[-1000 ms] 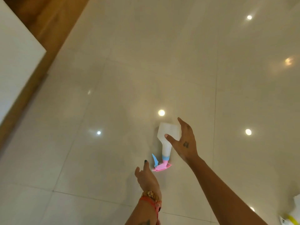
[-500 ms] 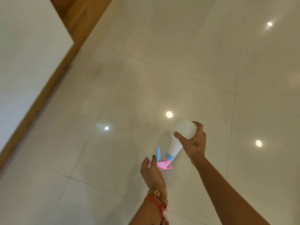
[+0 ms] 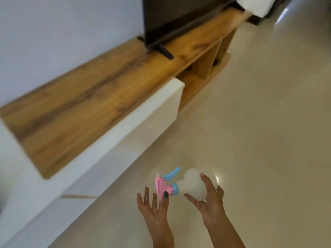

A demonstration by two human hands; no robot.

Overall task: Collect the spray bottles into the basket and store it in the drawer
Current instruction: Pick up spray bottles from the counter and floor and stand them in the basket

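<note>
From the head view she looks mid-collection, the spray bottle lifted clear of the floor beside the low cabinet, right hand curled around its white body, left hand spread with fingertips at the pink trigger head, and next it needs carrying to a basket I can't see.

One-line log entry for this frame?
phase: bottle picked up | right hand: grips spray bottle | left hand: open beside nozzle | basket: not visible
</note>
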